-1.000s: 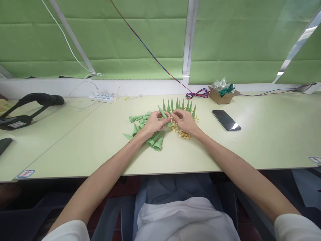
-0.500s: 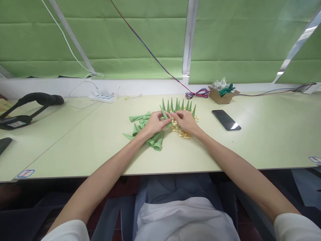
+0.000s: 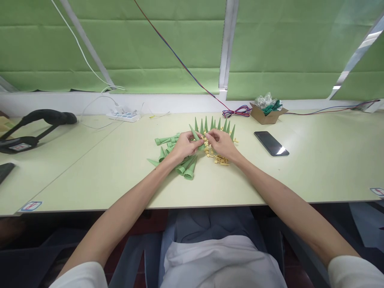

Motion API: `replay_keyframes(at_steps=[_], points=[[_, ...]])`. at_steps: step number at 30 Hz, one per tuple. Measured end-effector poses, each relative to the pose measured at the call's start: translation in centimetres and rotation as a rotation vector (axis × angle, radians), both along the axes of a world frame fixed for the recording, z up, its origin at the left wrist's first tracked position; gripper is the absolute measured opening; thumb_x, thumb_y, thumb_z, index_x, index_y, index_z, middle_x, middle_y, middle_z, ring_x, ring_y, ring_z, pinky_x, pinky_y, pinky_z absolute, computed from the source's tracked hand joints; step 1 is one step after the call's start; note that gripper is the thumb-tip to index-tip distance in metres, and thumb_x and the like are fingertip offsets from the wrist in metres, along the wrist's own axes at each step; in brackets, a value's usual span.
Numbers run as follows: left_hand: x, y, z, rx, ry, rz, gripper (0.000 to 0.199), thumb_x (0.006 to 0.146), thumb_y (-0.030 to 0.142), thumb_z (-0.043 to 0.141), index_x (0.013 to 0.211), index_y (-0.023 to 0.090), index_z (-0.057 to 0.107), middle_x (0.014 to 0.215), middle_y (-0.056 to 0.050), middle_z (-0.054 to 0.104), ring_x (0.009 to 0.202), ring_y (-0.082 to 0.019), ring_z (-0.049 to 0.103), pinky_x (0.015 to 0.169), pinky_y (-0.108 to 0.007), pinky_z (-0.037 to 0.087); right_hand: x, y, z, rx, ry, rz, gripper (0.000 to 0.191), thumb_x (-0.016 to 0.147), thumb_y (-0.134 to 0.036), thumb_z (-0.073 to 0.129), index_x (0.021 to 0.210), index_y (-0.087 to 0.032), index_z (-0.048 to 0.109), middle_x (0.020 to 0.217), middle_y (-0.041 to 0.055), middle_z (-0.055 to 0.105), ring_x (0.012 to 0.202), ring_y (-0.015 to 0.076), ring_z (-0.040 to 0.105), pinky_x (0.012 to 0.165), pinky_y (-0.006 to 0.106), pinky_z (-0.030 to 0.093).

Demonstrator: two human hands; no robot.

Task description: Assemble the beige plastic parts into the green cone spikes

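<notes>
My left hand [image 3: 187, 145] is closed around a green plastic spike [image 3: 194, 133], whose pointed end tilts up and to the left. Close beside it, my right hand [image 3: 221, 143] pinches a small yellow plastic valve piece [image 3: 206, 138] against the spike's wide end; the fingers partly hide it. Loose green spikes [image 3: 189, 171] lie in a heap under and left of my left hand. Small yellow pieces [image 3: 220, 160] are scattered below my right hand. Behind both hands several green spikes [image 3: 201, 125] stand upright in a row, with yellow parts at their bases.
A black phone [image 3: 271, 143] lies to the right. Behind it stands a small cardboard box [image 3: 267, 116] with clear plastic and green material, beside a coiled red-and-blue cable [image 3: 240, 111]. At the back left are a white power strip [image 3: 124, 115] and a black strap-like object [image 3: 48, 117].
The held spike tilts slightly further left. Both hands stay close together, with only small finger movements; the view has shifted a little.
</notes>
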State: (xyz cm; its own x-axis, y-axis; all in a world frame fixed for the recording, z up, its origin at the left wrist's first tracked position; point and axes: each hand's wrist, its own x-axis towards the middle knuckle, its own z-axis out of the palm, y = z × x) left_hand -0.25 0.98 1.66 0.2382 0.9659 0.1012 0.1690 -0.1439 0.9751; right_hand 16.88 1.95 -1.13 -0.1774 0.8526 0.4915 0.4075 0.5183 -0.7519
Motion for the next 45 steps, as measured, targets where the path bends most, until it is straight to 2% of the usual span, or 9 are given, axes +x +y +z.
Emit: replay_keyframes(at_steps=[5, 10, 17, 26, 34, 37, 40, 45], points=[[-0.2, 0.4, -0.4, 0.015, 0.017, -0.013, 0.031, 0.071, 0.031, 0.082, 0.09, 0.017, 0.062, 0.052, 0.008, 0.044, 0.04, -0.005, 0.034, 0.038, -0.02, 0.022, 0.1, 0.3, -0.3, 0.007, -0.023, 0.01, 0.023, 0.092, -0.038, 0.052, 0.079, -0.02, 0.057, 0.068, 0.0, 0.059, 0.062, 0.014, 0.051, 0.062, 0.028, 0.039], [-0.4, 0.5, -0.9, 0.066, 0.055, -0.066, 0.03, 0.073, 0.035, 0.08, 0.091, 0.017, 0.063, 0.05, 0.008, 0.043, 0.04, -0.005, 0.033, 0.038, -0.02, 0.024, 0.2, 0.3, -0.1, 0.035, -0.099, -0.044, 0.033, 0.093, -0.038, 0.05, 0.065, -0.021, 0.047, 0.06, -0.0021, 0.046, 0.058, 0.0128, 0.04, 0.058, 0.029, 0.031], [-0.1, 0.0, -0.4, 0.061, 0.053, -0.095, 0.033, 0.069, 0.035, 0.082, 0.088, 0.017, 0.062, 0.051, 0.007, 0.044, 0.042, -0.006, 0.038, 0.04, -0.02, 0.027, 0.0, 0.2, 0.2, 0.037, -0.151, -0.098, 0.047, 0.095, -0.043, 0.046, 0.057, -0.021, 0.029, 0.055, -0.003, 0.031, 0.056, 0.0114, 0.03, 0.056, 0.029, 0.026], [-0.2, 0.0, -0.4, 0.063, 0.039, -0.143, 0.031, 0.069, 0.032, 0.082, 0.088, 0.017, 0.062, 0.06, 0.005, 0.052, 0.042, -0.004, 0.036, 0.039, -0.02, 0.026, 0.1, 0.3, -0.1, 0.039, -0.181, -0.093, 0.057, 0.097, -0.056, 0.04, 0.055, -0.019, 0.03, 0.052, -0.0024, 0.028, 0.054, 0.0101, 0.027, 0.055, 0.03, 0.022], [-0.1, 0.1, -0.4, 0.048, 0.029, -0.111, 0.03, 0.071, 0.031, 0.082, 0.088, 0.017, 0.062, 0.056, 0.006, 0.05, 0.04, -0.006, 0.04, 0.037, -0.02, 0.026, 0.0, 0.3, -0.2, 0.03, -0.153, -0.109, 0.055, 0.099, -0.055, 0.038, 0.057, -0.02, 0.038, 0.053, -0.002, 0.037, 0.054, 0.0113, 0.034, 0.057, 0.029, 0.028], [0.0, -0.1, -0.2, 0.036, 0.035, -0.072, 0.026, 0.074, 0.028, 0.079, 0.088, 0.016, 0.061, 0.053, 0.007, 0.048, 0.038, -0.005, 0.038, 0.037, -0.02, 0.025, -0.1, 0.0, 0.1, 0.046, -0.127, -0.102, 0.046, 0.099, -0.05, 0.043, 0.063, -0.02, 0.045, 0.058, -0.0016, 0.046, 0.057, 0.0124, 0.04, 0.06, 0.028, 0.032], [0.0, -0.2, 0.1, 0.019, 0.034, -0.04, 0.022, 0.076, 0.023, 0.077, 0.089, 0.016, 0.06, 0.052, 0.007, 0.049, 0.036, -0.004, 0.036, 0.036, -0.02, 0.023, 0.0, -0.2, 0.3, 0.029, -0.073, -0.048, 0.032, 0.098, -0.043, 0.046, 0.079, -0.02, 0.056, 0.068, 0.0003, 0.058, 0.063, 0.0141, 0.049, 0.064, 0.028, 0.037], [0.1, -0.1, 0.1, 0.017, 0.025, -0.024, 0.021, 0.077, 0.022, 0.076, 0.089, 0.015, 0.06, 0.052, 0.008, 0.049, 0.035, -0.004, 0.035, 0.036, -0.02, 0.022, 0.0, 0.0, 0.1, 0.046, -0.077, -0.007, 0.019, 0.093, -0.031, 0.047, 0.081, -0.019, 0.057, 0.072, 0.0014, 0.061, 0.066, 0.0151, 0.051, 0.066, 0.028, 0.038]])
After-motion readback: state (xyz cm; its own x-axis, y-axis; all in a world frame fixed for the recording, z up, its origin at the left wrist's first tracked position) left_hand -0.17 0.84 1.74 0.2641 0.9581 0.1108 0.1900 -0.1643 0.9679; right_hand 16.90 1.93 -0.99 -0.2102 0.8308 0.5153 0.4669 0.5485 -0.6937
